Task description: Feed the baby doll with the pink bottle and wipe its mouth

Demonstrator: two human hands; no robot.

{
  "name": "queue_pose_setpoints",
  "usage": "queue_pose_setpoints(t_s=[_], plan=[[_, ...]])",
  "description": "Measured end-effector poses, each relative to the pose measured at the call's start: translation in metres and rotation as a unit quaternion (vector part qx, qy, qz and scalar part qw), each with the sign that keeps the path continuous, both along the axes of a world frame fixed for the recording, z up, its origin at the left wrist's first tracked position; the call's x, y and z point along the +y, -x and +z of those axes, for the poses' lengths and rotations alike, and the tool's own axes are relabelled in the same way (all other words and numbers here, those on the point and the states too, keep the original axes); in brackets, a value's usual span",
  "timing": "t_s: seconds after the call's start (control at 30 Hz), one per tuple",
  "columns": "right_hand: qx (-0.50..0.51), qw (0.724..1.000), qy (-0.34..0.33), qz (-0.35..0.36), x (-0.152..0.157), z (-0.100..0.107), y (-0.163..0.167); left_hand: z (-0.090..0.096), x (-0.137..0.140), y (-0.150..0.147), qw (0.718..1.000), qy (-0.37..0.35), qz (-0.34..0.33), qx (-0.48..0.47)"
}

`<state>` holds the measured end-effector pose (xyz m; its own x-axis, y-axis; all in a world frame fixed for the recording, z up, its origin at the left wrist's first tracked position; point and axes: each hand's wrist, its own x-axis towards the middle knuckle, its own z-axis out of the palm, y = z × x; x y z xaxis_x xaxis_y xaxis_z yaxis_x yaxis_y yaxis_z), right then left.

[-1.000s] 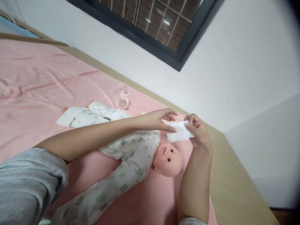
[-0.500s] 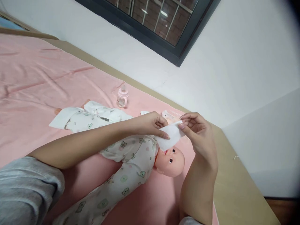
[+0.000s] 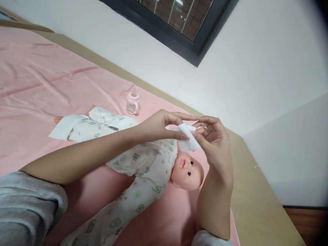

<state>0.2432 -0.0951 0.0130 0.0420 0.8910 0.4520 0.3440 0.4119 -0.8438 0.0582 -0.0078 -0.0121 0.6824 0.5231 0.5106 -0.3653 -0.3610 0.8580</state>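
Observation:
A white wipe (image 3: 190, 142), bunched and folded over, is held between my two hands above the doll. My left hand (image 3: 167, 125) reaches in from the left and pinches it between thumb and fingers. On the other side, my right hand (image 3: 215, 141) grips its edge, with thumb and fingertips close to those of the left. Just below them lies the baby doll (image 3: 188, 173), face up, in a white outfit with green bear prints. My left forearm crosses over its body and hides part of it.
A small pink-topped baby bottle (image 3: 133, 103) stands upright behind the doll. Wrinkled pink sheet (image 3: 46, 92) covers the surface, with a wooden border (image 3: 256, 191) along the back and right. Behind are a white wall and a dark-framed window (image 3: 189, 44).
The wipe was spread flatter and hung over the doll's chin; now it is folded smaller between my hands. My hands have come closer together, and the doll's mouth shows fully.

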Motion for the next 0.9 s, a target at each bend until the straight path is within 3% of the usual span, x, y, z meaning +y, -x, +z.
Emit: queue_pose_setpoints(t_s=[0.17,0.27,0.33,0.43,0.57,0.7,0.9], plan=[[0.038,0.998,-0.025,-0.048,0.019,-0.007,-0.028,-0.008,0.011,-0.004,0.989,0.143,-0.008,-0.029],[0.076,0.995,0.014,-0.069,0.048,-0.031,-0.062,-0.012,0.013,-0.005,0.987,0.152,-0.056,0.007],[0.108,0.989,0.065,-0.083,0.068,-0.055,-0.087,-0.012,0.01,-0.005,0.988,0.119,-0.074,0.07],[0.151,0.969,0.168,-0.103,0.087,-0.095,-0.116,-0.012,0.002,-0.006,0.981,0.009,-0.063,0.181],[0.195,0.942,0.237,-0.134,0.097,-0.138,-0.127,-0.013,-0.006,-0.011,0.951,-0.112,-0.036,0.287],[0.207,0.943,0.219,-0.139,0.1,-0.158,-0.121,-0.013,-0.015,-0.015,0.936,-0.145,-0.025,0.319],[0.205,0.942,0.208,-0.164,0.104,-0.165,-0.122,-0.021,-0.027,-0.015,0.939,-0.176,-0.004,0.297]])
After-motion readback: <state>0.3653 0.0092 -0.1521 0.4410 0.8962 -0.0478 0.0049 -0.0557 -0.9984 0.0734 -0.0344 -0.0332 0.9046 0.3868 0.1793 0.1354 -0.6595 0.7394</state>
